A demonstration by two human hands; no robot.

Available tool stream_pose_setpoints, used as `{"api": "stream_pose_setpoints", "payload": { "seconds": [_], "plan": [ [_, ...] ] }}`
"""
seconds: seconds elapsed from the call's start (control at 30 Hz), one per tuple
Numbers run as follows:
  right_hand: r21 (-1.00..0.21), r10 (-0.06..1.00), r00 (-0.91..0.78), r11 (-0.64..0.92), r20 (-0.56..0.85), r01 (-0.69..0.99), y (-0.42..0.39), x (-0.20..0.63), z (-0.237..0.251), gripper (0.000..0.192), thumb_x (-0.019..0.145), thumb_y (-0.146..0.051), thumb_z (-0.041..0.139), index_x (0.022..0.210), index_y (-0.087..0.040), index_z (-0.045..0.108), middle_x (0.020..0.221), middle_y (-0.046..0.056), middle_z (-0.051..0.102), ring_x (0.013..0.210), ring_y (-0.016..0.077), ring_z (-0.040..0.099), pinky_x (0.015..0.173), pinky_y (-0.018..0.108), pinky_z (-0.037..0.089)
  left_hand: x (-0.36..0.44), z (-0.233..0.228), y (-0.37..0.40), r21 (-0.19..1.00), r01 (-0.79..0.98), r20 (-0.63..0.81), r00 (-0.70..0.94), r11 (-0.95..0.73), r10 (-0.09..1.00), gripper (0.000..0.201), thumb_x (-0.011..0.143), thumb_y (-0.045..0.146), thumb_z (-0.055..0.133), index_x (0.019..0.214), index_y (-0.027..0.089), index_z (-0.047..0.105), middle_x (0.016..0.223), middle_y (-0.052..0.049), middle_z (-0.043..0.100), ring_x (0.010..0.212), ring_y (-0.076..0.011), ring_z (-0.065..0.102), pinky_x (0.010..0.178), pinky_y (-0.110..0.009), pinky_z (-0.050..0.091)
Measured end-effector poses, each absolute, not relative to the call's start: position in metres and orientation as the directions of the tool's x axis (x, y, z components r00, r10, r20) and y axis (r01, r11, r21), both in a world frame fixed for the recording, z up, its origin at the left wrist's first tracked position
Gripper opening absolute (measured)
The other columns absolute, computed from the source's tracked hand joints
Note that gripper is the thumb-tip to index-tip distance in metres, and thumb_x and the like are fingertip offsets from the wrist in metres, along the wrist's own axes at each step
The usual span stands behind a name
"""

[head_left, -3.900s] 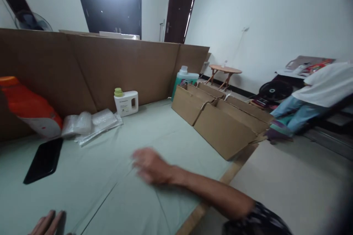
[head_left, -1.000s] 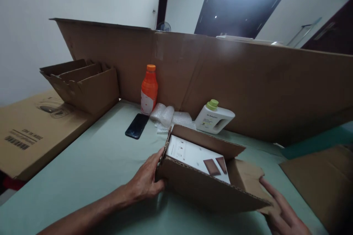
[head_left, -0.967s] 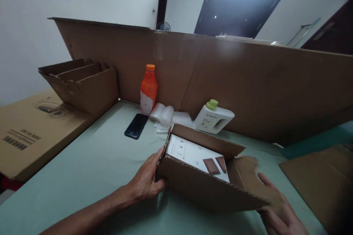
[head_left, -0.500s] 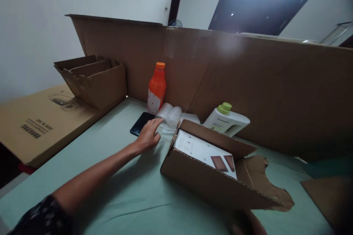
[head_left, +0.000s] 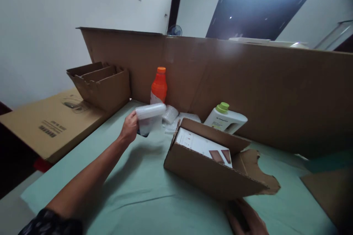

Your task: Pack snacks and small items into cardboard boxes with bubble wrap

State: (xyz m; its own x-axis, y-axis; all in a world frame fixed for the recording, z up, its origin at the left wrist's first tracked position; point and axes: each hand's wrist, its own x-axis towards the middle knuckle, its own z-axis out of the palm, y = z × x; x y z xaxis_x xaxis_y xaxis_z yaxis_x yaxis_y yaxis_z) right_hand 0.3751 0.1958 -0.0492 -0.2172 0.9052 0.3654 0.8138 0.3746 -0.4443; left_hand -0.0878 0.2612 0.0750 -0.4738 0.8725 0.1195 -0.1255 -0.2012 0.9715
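Note:
My left hand (head_left: 130, 127) is raised over the table, closed on the end of a rolled piece of bubble wrap (head_left: 151, 111). Behind that wrap, a black phone (head_left: 143, 134) lies mostly hidden. Low in the view, my right hand (head_left: 248, 217) curls round something dark, partly cut off by the frame, beside an open cardboard box (head_left: 204, 176). Inside this box sits a white carton (head_left: 202, 146) with brown pictures on it. More bubble wrap (head_left: 170, 114) rests on the table by the orange bottle (head_left: 159, 86).
A white bottle with a green cap (head_left: 224, 119) leans behind the box. Tall cardboard (head_left: 248, 77) walls off the back of the green-covered table (head_left: 143, 209). At left, a divided cardboard box (head_left: 106, 86) stands by a large flat carton (head_left: 49, 117).
My left hand has picked up a piece of bubble wrap and drawn it left and up. My right hand shows more at the bottom; the view has shifted slightly.

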Motion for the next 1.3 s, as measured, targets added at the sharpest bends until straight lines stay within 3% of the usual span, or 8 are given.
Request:
{"api": "stream_pose_setpoints", "payload": {
  "seconds": [0.27, 0.43, 0.53, 0.67, 0.77, 0.97, 1.13, 1.3],
  "plan": [
    [-0.659, 0.966, 0.032, 0.151, 0.257, 0.737, 0.150, 0.341, 0.013, 0.042, 0.085, -0.054, 0.057, 0.110, -0.023, 0.071, 0.120, 0.011, 0.072, 0.111, 0.0331, 0.067, 0.077, 0.039, 0.060, -0.060, 0.036, 0.092, 0.821, -0.560, -0.344, -0.327, 0.113, 0.880, 0.035, 0.072, 0.040, 0.073, 0.093, 0.013, 0.069, 0.079, -0.009, 0.075, 0.065, -0.0242, 0.072, 0.061, -0.035, 0.058],
    [-0.930, 0.917, -0.381, 0.033, -0.118, 0.367, 0.083, 0.264, 0.042, 0.051, 0.084, -0.053, 0.064, 0.126, -0.023, 0.064, 0.116, 0.010, 0.074, 0.097, 0.0251, 0.072, 0.084, 0.036, 0.059, 0.006, 0.025, 0.058, 0.731, -0.661, -0.433, -0.252, 0.173, 0.865, 0.039, 0.070, 0.043, 0.074, 0.096, 0.014, 0.070, 0.093, -0.008, 0.077, 0.089, -0.0286, 0.074, 0.076, -0.038, 0.060],
    [-0.976, 0.857, -0.487, -0.081, -0.171, 0.200, 0.065, 0.219, 0.037, 0.051, 0.084, -0.053, 0.065, 0.121, -0.019, 0.063, 0.105, 0.010, 0.075, 0.091, 0.0237, 0.071, 0.081, 0.035, 0.058, 0.031, 0.019, 0.038, 0.705, -0.670, -0.447, -0.165, 0.233, 0.879, 0.047, 0.073, 0.048, 0.071, 0.106, 0.014, 0.068, 0.107, -0.012, 0.075, 0.102, -0.0318, 0.071, 0.083, -0.042, 0.059],
    [-0.925, 0.909, -0.398, 0.041, -0.123, 0.379, 0.076, 0.225, 0.039, 0.031, 0.086, -0.046, 0.060, 0.093, -0.017, 0.069, 0.086, 0.006, 0.073, 0.078, 0.0218, 0.067, 0.071, 0.031, 0.054, 0.008, 0.019, 0.002, 0.871, -0.461, -0.360, -0.367, 0.169, 0.858, 0.055, 0.088, 0.053, 0.059, 0.133, 0.022, 0.053, 0.135, -0.014, 0.063, 0.123, -0.0294, 0.061, 0.100, -0.046, 0.052],
    [-0.791, 0.859, -0.492, 0.203, -0.139, 0.577, 0.091, 0.254, 0.058, 0.028, 0.088, -0.040, 0.055, 0.095, -0.019, 0.071, 0.083, 0.005, 0.073, 0.073, 0.0211, 0.066, 0.066, 0.030, 0.051, -0.015, 0.032, -0.012, 0.999, -0.009, -0.043, -0.510, 0.044, 0.859, 0.047, 0.095, 0.046, 0.055, 0.139, 0.032, 0.048, 0.150, -0.008, 0.050, 0.138, -0.0278, 0.048, 0.113, -0.049, 0.041],
    [-0.658, 0.748, -0.650, 0.423, -0.134, 0.623, 0.091, 0.266, 0.102, 0.031, 0.091, -0.034, 0.053, 0.113, -0.027, 0.074, 0.094, 0.005, 0.077, 0.085, 0.0238, 0.069, 0.079, 0.035, 0.054, 0.026, 0.039, 0.026, 0.739, 0.587, 0.375, 0.047, -0.329, 0.926, 0.088, 0.079, 0.038, 0.075, 0.154, 0.027, 0.030, 0.163, -0.013, 0.027, 0.150, -0.0358, 0.026, 0.120, -0.056, 0.028],
    [-0.701, 0.733, -0.666, 0.402, -0.138, 0.589, 0.079, 0.292, 0.120, 0.030, 0.089, -0.038, 0.058, 0.109, -0.031, 0.078, 0.102, 0.006, 0.078, 0.098, 0.0263, 0.070, 0.092, 0.041, 0.055, 0.027, 0.015, 0.090, 0.770, 0.602, 0.298, -0.048, -0.211, 0.953, 0.099, 0.074, 0.036, 0.075, 0.156, 0.016, 0.023, 0.155, -0.020, 0.039, 0.144, -0.0361, 0.035, 0.118, -0.056, 0.029],
    [-0.706, 0.821, -0.544, 0.279, -0.176, 0.651, 0.077, 0.343, 0.118, 0.036, 0.083, -0.057, 0.062, 0.098, -0.031, 0.081, 0.099, 0.010, 0.078, 0.097, 0.0299, 0.071, 0.086, 0.045, 0.060, 0.001, 0.012, 0.109, 0.865, 0.491, 0.105, 0.029, -0.106, 0.994, 0.044, 0.082, 0.024, 0.056, 0.125, 0.017, 0.063, 0.094, -0.007, 0.072, 0.089, -0.0220, 0.067, 0.088, -0.039, 0.054]
  ]
}}
